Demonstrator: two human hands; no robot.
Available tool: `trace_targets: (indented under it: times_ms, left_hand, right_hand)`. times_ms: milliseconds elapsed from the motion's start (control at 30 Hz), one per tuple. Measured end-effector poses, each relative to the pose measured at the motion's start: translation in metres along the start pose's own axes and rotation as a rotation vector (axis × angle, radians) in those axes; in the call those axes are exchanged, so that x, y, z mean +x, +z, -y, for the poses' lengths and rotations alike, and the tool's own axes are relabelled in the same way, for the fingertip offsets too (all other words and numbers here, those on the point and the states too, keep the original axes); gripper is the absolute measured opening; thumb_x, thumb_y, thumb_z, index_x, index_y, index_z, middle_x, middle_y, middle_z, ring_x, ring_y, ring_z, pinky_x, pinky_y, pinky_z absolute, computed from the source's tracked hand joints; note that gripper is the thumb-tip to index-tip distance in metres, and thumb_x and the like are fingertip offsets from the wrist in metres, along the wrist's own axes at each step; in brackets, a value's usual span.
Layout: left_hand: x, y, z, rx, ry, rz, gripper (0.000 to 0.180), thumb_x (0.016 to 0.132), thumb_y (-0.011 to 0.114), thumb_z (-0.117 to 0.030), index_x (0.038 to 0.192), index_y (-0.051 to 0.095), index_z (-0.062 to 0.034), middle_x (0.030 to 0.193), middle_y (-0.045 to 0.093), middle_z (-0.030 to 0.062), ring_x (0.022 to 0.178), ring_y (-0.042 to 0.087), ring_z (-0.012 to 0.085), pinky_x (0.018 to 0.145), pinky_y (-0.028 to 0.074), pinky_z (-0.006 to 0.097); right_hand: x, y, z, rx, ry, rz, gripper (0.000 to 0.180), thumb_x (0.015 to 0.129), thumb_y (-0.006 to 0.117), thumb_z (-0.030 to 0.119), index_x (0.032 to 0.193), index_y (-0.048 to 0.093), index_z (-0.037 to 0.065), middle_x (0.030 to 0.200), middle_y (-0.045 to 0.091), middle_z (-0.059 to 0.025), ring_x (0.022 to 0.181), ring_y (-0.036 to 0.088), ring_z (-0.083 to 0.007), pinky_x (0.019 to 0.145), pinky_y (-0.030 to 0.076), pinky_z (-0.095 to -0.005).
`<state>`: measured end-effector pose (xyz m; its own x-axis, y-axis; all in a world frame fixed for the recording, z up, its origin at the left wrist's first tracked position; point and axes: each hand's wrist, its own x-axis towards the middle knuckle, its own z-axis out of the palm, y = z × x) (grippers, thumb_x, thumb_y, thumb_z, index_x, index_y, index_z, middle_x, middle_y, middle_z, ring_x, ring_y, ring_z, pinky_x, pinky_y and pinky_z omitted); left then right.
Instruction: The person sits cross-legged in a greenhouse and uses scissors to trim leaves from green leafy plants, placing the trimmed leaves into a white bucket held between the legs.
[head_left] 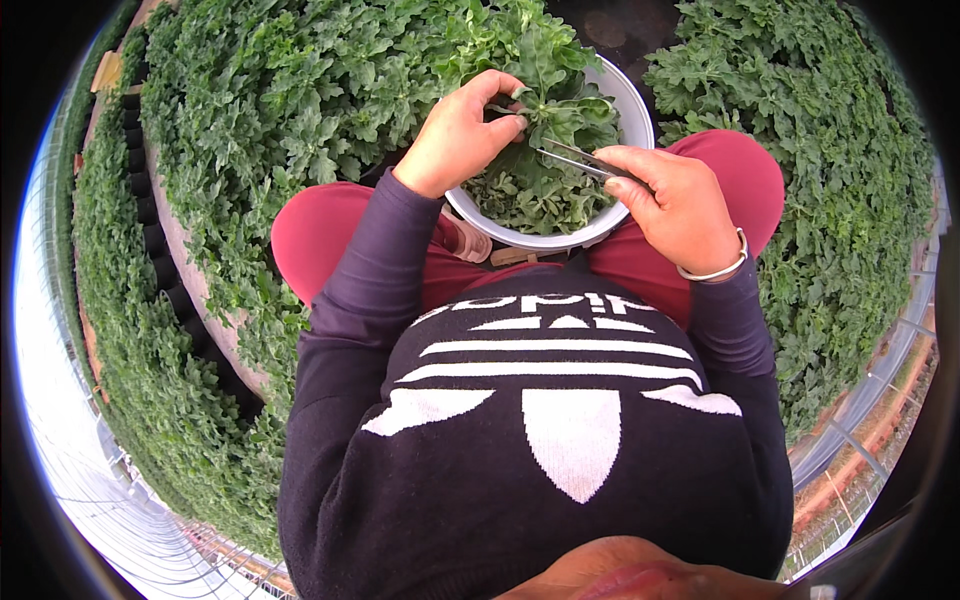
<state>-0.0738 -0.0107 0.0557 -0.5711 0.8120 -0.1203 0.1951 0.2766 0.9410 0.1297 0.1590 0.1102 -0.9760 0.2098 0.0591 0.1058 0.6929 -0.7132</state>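
Observation:
My left hand (468, 132) pinches a leafy green sprig (560, 122) between thumb and fingers, above a white round basin (640, 120). In my right hand (690, 200) is a pair of tweezers (580, 160), thin and metallic, with two slim prongs slightly apart. Their tips point left, at the lower leaves of the sprig; whether they touch is too small to tell. Loose cut leaves and shoots (545, 205) lie in the basin below both hands. The basin sits between my bent knees, and leaves cover part of its far rim.
Dense leafy plants (290, 90) grow ahead and to the left, with another bed (830, 200) on the right. A row of black pots or trays (150, 210) runs along a pale strip (185, 225) at left. Dark soil (615, 25) shows beyond the basin.

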Motion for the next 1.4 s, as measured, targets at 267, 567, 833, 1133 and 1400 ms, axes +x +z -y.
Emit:
trace_targets:
  times_ms: [267,567,833,1133,1400]
  left_hand:
    - [0.003,-0.003,0.004,0.073,0.026,0.030,0.035,0.086,0.065,0.000,0.121,0.061,-0.0005,0.104,0.068,0.0048,0.089,0.068,0.0128,0.083,0.054,0.027]
    - [0.002,-0.002,0.004,0.058,0.062,0.042,0.039,0.084,0.067,0.000,0.123,0.062,-0.0016,0.103,0.068,0.0031,0.093,0.065,0.0101,0.084,0.053,0.027]
    - [0.000,-0.002,-0.001,0.055,0.056,0.022,0.038,0.083,0.070,-0.002,0.121,0.064,-0.0031,0.102,0.070,0.0049,0.093,0.066,0.0133,0.084,0.054,0.028]
    - [-0.001,0.001,0.001,0.048,0.084,-0.009,0.039,0.083,0.070,-0.004,0.122,0.063,-0.0027,0.105,0.073,0.0087,0.096,0.069,0.0186,0.086,0.054,0.031]
    - [0.003,0.001,0.008,0.031,0.102,-0.029,0.039,0.085,0.066,-0.004,0.123,0.062,-0.0011,0.106,0.073,0.0106,0.096,0.070,0.0200,0.086,0.054,0.032]
  right_hand:
    - [0.006,0.035,0.011,-0.515,-0.066,-0.241,0.026,0.085,0.071,0.018,0.110,0.070,0.012,0.077,0.066,-0.0054,0.064,0.065,-0.0272,0.057,0.051,-0.0377]
    - [0.008,0.043,0.006,-0.649,-0.142,-0.290,0.026,0.086,0.070,0.018,0.110,0.071,0.010,0.074,0.061,-0.0028,0.061,0.063,-0.0240,0.057,0.049,-0.0363]
    - [0.010,0.046,0.002,-0.686,-0.148,-0.301,0.025,0.087,0.068,0.019,0.110,0.072,0.011,0.073,0.061,-0.0022,0.061,0.063,-0.0236,0.057,0.049,-0.0359]
    - [0.013,0.051,-0.011,-0.245,-0.022,-0.323,0.022,0.088,0.070,0.017,0.109,0.073,0.013,0.088,0.073,-0.0076,0.073,0.070,-0.0284,0.062,0.054,-0.0376]
    - [0.007,0.006,-0.003,-0.055,0.019,0.172,0.023,0.089,0.070,0.018,0.111,0.073,0.011,0.094,0.074,-0.0118,0.081,0.071,-0.0312,0.071,0.055,-0.0374]
